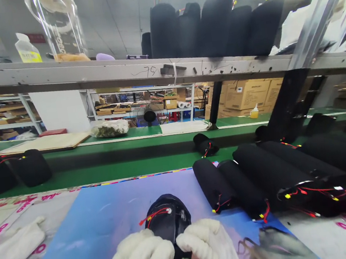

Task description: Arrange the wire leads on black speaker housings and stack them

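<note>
Low in the middle of the view, a black cylinder [165, 225] with a shiny end and red wires is held between both hands, its wired end pointing away from me. My left hand [139, 258], in a white glove, is closed on its left side with curled fingers. From the other side my right hand [207, 247], also white-gloved, grips it the same way. The lower part of the cylinder is hidden behind the gloves. Just to the right lie similar black cylinders [214, 183] with red and yellow connectors.
A blue sheet [108, 215] covers the work surface. Beyond it runs a green conveyor belt [127, 169] with more black cylinders [32, 168]. A white glove [16, 250] lies at left. Overhead, a shelf [103, 70] holds bottles and upright black cylinders; a metal post [314, 11] stands at right.
</note>
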The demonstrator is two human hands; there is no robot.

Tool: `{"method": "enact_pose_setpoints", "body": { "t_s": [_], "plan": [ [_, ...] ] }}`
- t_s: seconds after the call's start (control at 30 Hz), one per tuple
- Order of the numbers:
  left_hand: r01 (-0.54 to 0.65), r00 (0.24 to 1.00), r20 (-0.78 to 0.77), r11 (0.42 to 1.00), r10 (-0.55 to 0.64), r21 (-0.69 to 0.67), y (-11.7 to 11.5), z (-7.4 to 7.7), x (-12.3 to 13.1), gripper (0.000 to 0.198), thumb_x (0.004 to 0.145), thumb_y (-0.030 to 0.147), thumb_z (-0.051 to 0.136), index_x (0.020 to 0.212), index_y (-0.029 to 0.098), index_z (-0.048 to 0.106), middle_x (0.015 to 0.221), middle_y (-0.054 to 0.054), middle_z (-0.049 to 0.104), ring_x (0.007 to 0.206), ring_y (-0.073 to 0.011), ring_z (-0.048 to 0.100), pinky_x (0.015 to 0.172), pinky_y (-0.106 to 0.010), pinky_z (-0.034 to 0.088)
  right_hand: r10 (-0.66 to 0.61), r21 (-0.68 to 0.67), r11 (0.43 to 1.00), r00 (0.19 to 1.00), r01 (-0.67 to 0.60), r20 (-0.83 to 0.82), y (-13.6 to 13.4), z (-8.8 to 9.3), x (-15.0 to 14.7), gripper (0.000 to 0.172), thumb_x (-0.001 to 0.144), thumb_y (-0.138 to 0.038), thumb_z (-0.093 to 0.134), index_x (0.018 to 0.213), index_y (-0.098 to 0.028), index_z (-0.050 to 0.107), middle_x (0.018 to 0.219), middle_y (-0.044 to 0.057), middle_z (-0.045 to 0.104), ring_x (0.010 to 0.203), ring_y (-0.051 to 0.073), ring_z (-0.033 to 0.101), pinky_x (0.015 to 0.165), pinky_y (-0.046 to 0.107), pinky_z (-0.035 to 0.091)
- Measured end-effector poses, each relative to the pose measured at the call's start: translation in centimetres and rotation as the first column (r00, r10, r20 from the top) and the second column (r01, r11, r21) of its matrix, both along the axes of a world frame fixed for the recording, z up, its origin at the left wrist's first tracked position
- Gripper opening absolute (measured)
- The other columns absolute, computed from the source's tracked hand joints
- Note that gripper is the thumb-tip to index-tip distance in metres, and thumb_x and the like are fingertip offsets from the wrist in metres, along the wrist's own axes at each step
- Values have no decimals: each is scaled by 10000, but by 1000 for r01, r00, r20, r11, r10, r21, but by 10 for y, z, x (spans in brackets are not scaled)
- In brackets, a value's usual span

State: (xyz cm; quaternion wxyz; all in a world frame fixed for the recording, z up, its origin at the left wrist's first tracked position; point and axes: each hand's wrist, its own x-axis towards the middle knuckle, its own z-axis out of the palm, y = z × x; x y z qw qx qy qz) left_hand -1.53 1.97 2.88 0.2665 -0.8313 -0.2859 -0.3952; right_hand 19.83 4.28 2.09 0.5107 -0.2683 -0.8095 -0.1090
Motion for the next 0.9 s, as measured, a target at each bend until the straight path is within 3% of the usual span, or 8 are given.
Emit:
{"method": "enact_pose_setpoints", "body": {
  "t_s": [0.1,0.2,0.3,0.37,0.43,0.57,0.73,0.9],
  "plan": [
    [28,1000,4,998,-28,-56,5,22,4,165,1047,213,469,935,220,591,683,52,712,589,-101,684,646,-238,532,56,45,998,992,-51,-115,6,6,-13,404,1071,-512,412,849,-242,613,651,-34,702,558,147,576,565,308,386],
    [104,992,88,986,-93,-128,8,28,8,279,1074,357,410,853,261,551,621,78,655,538,-106,629,584,-262,465,139,117,986,963,-114,-230,12,-1,-21,421,1063,-538,421,824,-250,612,592,-40,644,524,152,495,571,329,289],
    [118,983,170,956,-74,-268,8,29,7,174,1033,417,511,999,254,561,677,74,663,596,-99,647,625,-235,480,66,-88,992,969,-89,-237,10,-8,-18,426,1041,-612,394,1170,-280,627,657,-26,635,597,188,524,650,339,346],
    [64,984,180,949,-8,-308,5,30,6,193,1026,402,518,1141,251,551,662,76,646,573,-111,635,576,-236,466,48,-228,969,976,-97,-211,7,-9,-14,597,1011,-670,400,1460,-279,451,692,-25,643,643,207,561,718,352,404],
    [-12,998,54,968,26,-250,3,30,7,155,1018,320,510,1158,291,568,642,85,648,541,-138,619,533,-262,444,93,-256,958,985,-129,-147,7,-7,-9,700,992,-677,447,1557,-279,333,692,-31,652,627,206,572,700,351,423],
    [-64,997,-39,994,60,-88,2,26,8,170,984,188,517,1032,313,622,718,84,727,586,-149,642,605,-285,462,139,-142,978,986,-151,-92,8,0,4,621,1016,-603,483,1536,-277,393,735,-19,670,608,191,588,639,344,422],
    [-39,999,12,996,40,-75,10,16,11,288,1045,222,377,954,292,641,728,62,733,618,-132,655,640,-285,454,92,-168,978,981,-121,-172,-10,2,21,553,996,-457,621,1482,-266,441,1221,81,624,1070,210,652,929,292,537],
    [44,993,113,999,-45,13,17,15,16,385,1081,287,288,887,282,620,602,78,656,502,-133,576,543,-291,413,159,-226,954,970,-199,-184,-12,-2,2,335,1060,-491,446,1353,-340,504,950,29,708,869,211,697,782,312,548]
  ]
}}
